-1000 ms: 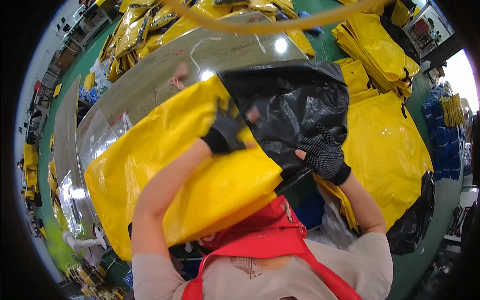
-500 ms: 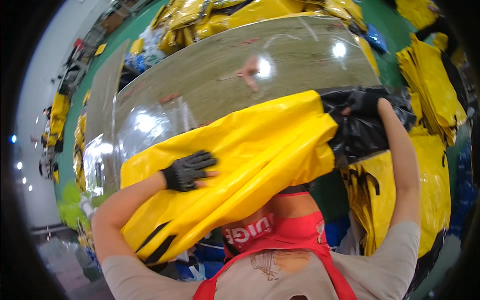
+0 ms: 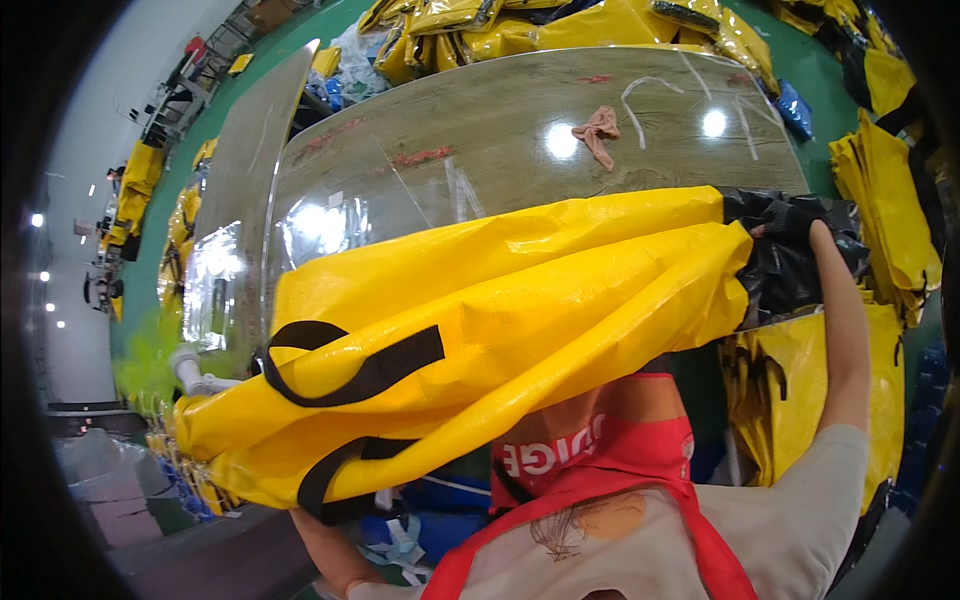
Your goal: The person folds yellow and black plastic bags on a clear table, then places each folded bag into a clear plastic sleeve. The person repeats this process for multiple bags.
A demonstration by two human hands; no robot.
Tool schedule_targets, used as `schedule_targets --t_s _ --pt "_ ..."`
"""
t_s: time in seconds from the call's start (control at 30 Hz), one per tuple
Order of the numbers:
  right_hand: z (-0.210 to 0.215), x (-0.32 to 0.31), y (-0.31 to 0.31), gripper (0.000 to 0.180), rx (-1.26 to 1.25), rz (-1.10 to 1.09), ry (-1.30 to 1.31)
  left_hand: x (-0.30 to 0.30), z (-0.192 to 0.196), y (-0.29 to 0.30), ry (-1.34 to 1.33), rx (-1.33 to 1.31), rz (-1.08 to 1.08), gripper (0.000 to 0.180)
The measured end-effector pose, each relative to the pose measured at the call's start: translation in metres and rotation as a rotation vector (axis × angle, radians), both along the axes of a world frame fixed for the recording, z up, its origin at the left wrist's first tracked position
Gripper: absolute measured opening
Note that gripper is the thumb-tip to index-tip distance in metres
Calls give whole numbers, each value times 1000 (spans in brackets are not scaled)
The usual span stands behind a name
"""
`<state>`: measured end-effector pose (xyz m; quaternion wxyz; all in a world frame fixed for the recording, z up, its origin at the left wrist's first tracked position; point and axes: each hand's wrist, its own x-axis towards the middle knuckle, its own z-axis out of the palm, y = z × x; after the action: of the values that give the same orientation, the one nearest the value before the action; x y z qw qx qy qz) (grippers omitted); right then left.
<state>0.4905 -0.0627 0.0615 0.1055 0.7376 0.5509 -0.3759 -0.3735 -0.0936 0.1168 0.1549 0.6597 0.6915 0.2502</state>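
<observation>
A long yellow plastic bag (image 3: pixel 520 280) with black strap handles lies gathered in folds across the near side of the table, its left end standing out past my body. My right hand (image 3: pixel 788 222), in a dark fingerless glove, is closed on the crumpled black section (image 3: pixel 770 285) at the bag's right end. My left forearm (image 3: pixel 335 555) reaches up under the bag's lower left end. That hand is hidden behind the yellow material, so its fingers do not show. One black strap (image 3: pixel 390 370) loops across the upper left side, another strap (image 3: pixel 325 480) at the lower edge.
The wood-patterned table (image 3: pixel 480 130) bears a pinkish crumpled scrap (image 3: pixel 600 135) and clear film (image 3: pixel 325 225). Folded yellow bags (image 3: pixel 560 28) are heaped behind it. More yellow bags (image 3: pixel 800 385) hang at my right. A white pipe-like piece (image 3: pixel 190 372) stands at the left.
My left hand has gone from the bag's top to beneath its left end. That end is lifted and turned, bringing the strap handles into sight. My right hand keeps hold; the view has shifted.
</observation>
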Motion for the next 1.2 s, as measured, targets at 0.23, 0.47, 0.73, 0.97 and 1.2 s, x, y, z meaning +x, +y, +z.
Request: schedule_targets --t_s 0.23,0.47,0.73,0.97,1.2 --pt "-9 -6 -4 47 106 -32 14 -49 -109 83 -549 61 86 44" --pt "0 -41 -16 66 243 153 -496 3 -143 127 474 -272 165 57" --pt "-15 -41 -8 73 207 112 -511 209 -61 123 371 468 -261 70" --pt "90 -51 -38 84 380 178 -453 516 -112 60 301 305 -955 71" --pt "28 43 -80 45 660 40 -284 522 -107 56 357 273 -952 69"
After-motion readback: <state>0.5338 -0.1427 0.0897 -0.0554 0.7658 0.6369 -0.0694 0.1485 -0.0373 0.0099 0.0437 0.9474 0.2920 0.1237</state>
